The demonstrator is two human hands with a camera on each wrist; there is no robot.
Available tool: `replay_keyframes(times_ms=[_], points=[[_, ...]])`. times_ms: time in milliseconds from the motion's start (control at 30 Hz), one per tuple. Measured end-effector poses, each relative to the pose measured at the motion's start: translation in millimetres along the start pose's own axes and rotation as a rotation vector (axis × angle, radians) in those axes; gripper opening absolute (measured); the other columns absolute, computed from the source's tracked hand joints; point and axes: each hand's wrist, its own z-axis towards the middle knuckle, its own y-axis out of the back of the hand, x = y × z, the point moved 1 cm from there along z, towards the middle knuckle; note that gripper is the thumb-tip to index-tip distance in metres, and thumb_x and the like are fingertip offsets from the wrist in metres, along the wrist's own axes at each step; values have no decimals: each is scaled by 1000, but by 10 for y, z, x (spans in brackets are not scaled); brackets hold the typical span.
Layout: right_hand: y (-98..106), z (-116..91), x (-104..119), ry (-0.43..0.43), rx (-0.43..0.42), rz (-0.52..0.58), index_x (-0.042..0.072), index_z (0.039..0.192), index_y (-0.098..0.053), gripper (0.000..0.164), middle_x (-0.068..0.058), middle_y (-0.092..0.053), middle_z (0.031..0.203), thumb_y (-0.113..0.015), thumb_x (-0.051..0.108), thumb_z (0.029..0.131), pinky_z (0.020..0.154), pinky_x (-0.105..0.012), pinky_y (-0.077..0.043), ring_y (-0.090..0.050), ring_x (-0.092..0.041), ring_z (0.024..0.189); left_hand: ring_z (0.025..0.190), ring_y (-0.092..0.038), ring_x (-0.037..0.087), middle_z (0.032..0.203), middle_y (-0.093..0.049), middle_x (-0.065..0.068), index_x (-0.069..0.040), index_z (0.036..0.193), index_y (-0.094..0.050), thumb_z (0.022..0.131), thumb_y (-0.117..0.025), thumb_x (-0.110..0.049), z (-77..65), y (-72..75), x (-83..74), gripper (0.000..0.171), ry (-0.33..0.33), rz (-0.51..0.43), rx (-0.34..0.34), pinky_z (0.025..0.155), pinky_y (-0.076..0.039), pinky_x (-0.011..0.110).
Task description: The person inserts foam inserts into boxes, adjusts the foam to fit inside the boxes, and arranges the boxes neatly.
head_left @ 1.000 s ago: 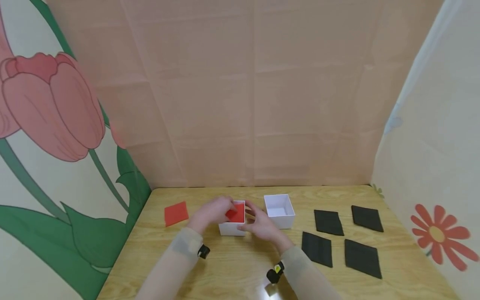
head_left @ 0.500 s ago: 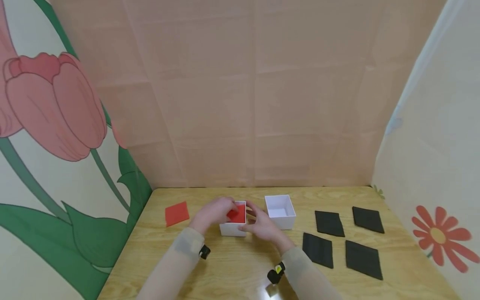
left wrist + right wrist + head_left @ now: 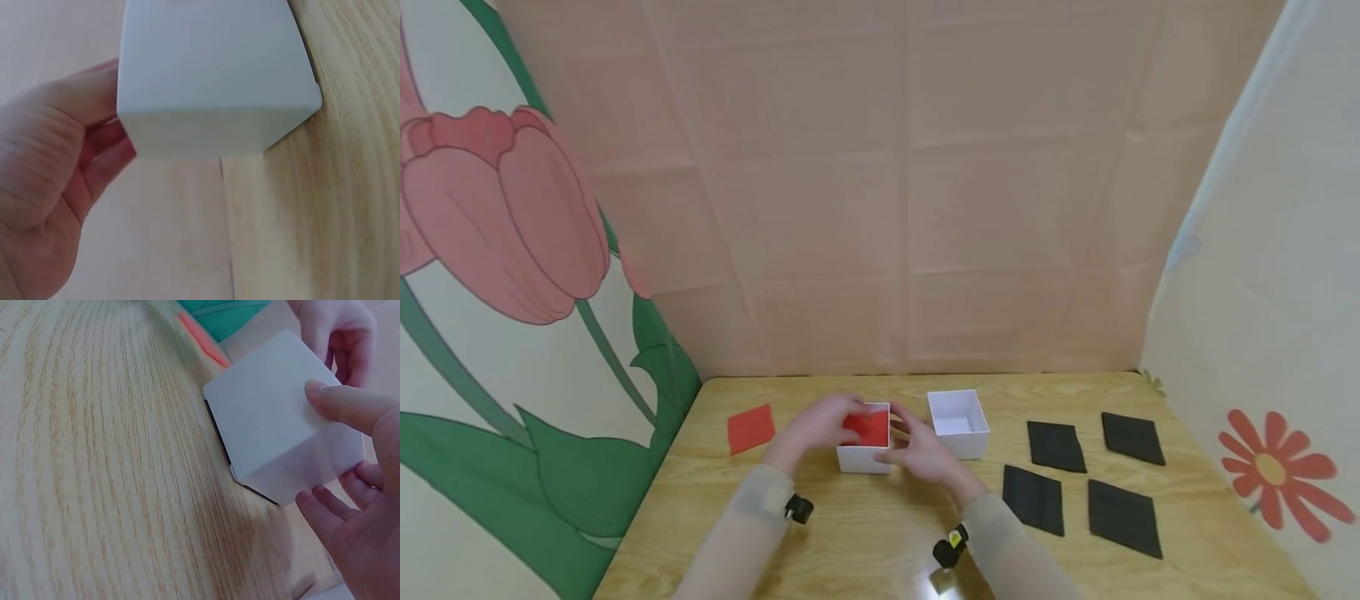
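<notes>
A small white box stands on the wooden table, a red folded cloth lying inside it. My right hand holds the box at its right side. In the right wrist view its thumb lies on the front wall and its fingers lie along the side wall. My left hand reaches over the left rim, thumb and fingers spread apart on the red cloth. From the left wrist view, the box wall hides those fingertips. Behind my right hand stands a second white box with nothing visible inside.
Another red cloth square lies at the left. On the right are several black cloth squares: a near-left one, a far-left one, a far-right one and a near-right one. Printed curtains surround the table.
My left hand has shifted slightly left and its thumb and fingers have spread, so more of the red cloth in the box shows. My right hand stays on the box.
</notes>
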Motion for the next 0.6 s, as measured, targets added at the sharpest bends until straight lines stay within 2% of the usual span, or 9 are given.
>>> replay_keyframes(times_ms=[100, 200, 300, 400, 533, 600], points=[[6, -1, -13, -4, -5, 0, 23, 158, -24, 102, -5, -37, 156, -85, 38, 78, 106, -49, -41, -39, -36, 140, 121, -54, 21, 133, -59, -4, -24, 130, -68, 86, -80, -29, -111, 28, 35, 46, 55, -124, -77, 99, -49, 42], [6, 6, -15, -2, -9, -4, 23, 158, -24, 102, -4, -36, 157, -85, 39, 78, 107, -49, -40, -38, -35, 141, 124, -53, 22, 134, -57, -4, -23, 128, -69, 85, -80, -34, -236, 14, 116, 45, 78, -210, -187, 101, -47, 47], [0, 16, -27, 4, -13, -11, 23, 158, -24, 103, -3, -36, 156, -86, 38, 77, 107, -47, -40, -38, -34, 141, 125, -52, 23, 135, -57, -3, -20, 127, -68, 84, -81, -34, -374, -29, 251, 47, 82, -250, -298, 102, -45, 51], [-4, 31, -59, 19, -19, -16, 22, 158, -24, 103, -6, -37, 155, -86, 37, 77, 107, -46, -41, -39, -35, 140, 126, -51, 23, 135, -56, -3, -18, 126, -68, 83, -82, -33, -526, -83, 420, 48, 85, -266, -380, 103, -44, 51], [2, 39, -91, 24, -18, -17, 20, 159, -24, 103, -7, -38, 155, -86, 36, 78, 107, -45, -41, -40, -34, 139, 129, -50, 23, 136, -55, -4, -20, 125, -66, 82, -83, -36, -741, -166, 669, 49, 135, -285, -427, 105, -41, 50], [8, 41, -99, 24, -15, -13, 20, 159, -23, 103, -7, -38, 155, -85, 36, 78, 107, -46, -41, -40, -34, 139, 131, -49, 24, 138, -55, 1, -19, 126, -64, 82, -83, -36, -837, -207, 792, 52, 153, -293, -434, 107, -39, 51]])
